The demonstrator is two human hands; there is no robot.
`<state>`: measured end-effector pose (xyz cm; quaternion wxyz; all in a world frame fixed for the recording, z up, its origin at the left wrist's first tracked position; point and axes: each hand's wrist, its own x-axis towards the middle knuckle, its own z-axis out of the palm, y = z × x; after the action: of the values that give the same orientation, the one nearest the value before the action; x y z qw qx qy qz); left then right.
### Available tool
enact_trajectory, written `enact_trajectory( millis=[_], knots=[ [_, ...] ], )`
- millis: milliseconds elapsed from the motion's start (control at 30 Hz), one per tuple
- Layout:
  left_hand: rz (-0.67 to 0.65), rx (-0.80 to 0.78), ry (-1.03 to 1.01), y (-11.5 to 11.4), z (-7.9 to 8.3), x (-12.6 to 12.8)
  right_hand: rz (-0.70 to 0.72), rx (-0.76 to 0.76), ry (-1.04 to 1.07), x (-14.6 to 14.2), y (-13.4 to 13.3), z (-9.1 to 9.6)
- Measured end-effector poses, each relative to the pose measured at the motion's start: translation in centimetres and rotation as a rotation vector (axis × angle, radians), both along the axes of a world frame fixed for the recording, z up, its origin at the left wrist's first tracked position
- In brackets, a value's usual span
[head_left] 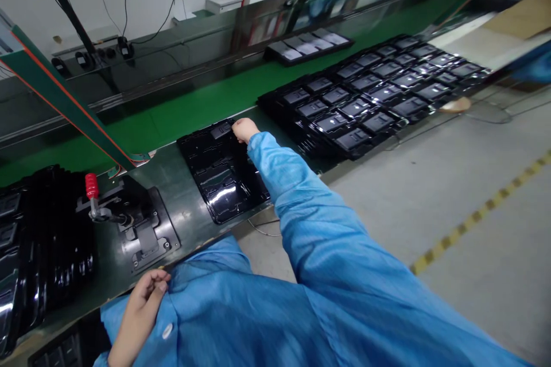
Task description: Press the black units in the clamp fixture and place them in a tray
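Right fingers [237, 128] at dark part [221, 131]; white marks [332, 121] nearby unreadable.

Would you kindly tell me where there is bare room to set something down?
A bare strip of table lies between the red-handled clamp and the middle tray; the green belt just beyond that tray is bare too. The left tray stack and right tray stack crowd either side.

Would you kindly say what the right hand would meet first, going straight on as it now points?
Probably the dark rectangular piece in the black tray, beside the right hand; whether they already touch is unclear.
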<state>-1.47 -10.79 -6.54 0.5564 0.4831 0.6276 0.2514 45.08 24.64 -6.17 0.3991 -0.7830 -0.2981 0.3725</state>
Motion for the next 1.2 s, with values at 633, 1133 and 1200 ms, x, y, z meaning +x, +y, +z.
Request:
enact_trajectory(
  millis=[633,1133,1200],
  knots=[
    [-0.49,0.23,-0.211,0.2,13.9,-3.6,0.409,0.326,0.396,-14.2,-23.0,3.3],
    [0.277,0.415,1.049,3.6,16.5,-28.6,0.801,-0.064,0.216,-22.3,-27.6,-4.8],
    [0.302,0.421,1.122,5.5,15.5,-32.5,0.792,-0.1,0.257,-22.2,-27.2,-5.2]
  ],
)
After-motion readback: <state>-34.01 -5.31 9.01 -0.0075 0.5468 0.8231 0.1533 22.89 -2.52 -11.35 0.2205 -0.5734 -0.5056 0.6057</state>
